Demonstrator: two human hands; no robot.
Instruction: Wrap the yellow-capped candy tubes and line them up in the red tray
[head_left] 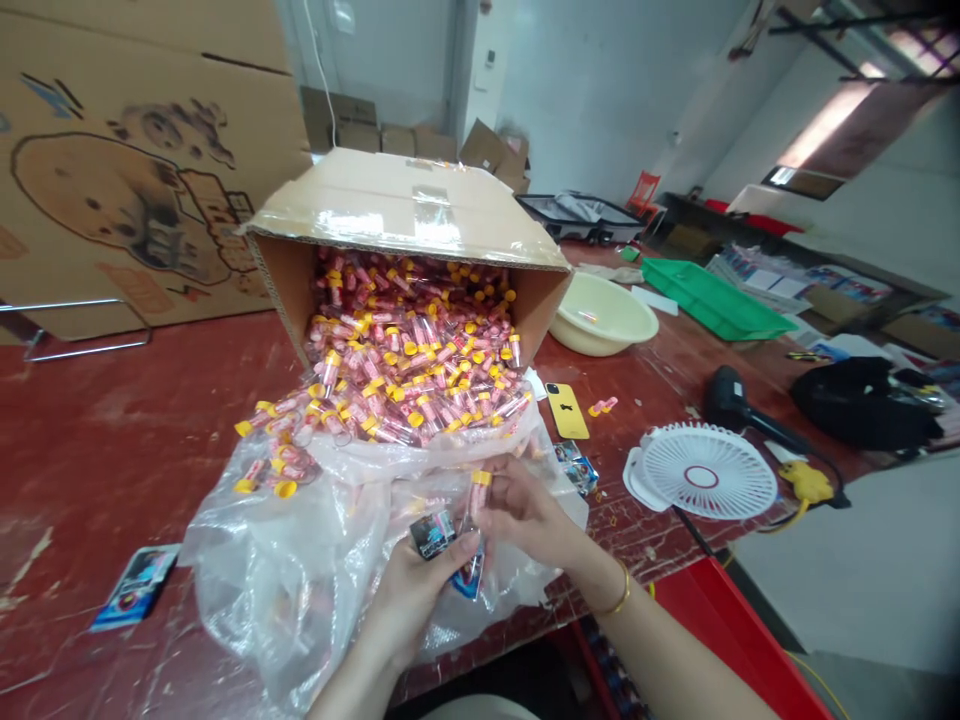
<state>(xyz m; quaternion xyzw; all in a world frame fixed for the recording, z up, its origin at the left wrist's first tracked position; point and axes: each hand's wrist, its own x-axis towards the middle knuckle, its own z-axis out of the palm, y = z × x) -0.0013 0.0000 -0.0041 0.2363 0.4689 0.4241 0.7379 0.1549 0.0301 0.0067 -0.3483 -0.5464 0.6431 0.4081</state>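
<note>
A cardboard box [409, 205] lies on its side on the red table [112, 450], spilling several small clear tubes with yellow caps [409, 370] onto a clear plastic bag [292, 540]. My left hand [416, 590] is closed round a small dark printed card [433, 533] near the table's front edge. My right hand [525, 510] pinches one yellow-capped tube [477, 500] upright right beside that card. Both hands meet over the bag. A gold bangle sits on my right wrist.
A printed card [135, 585] lies at the front left, more cards [577, 465] by my right hand. A yellow phone [567, 410], white fan [705, 470], black hand-held device [731, 400], cream bowl [600, 312] and green tray [712, 298] sit to the right. A red bin [720, 630] stands below.
</note>
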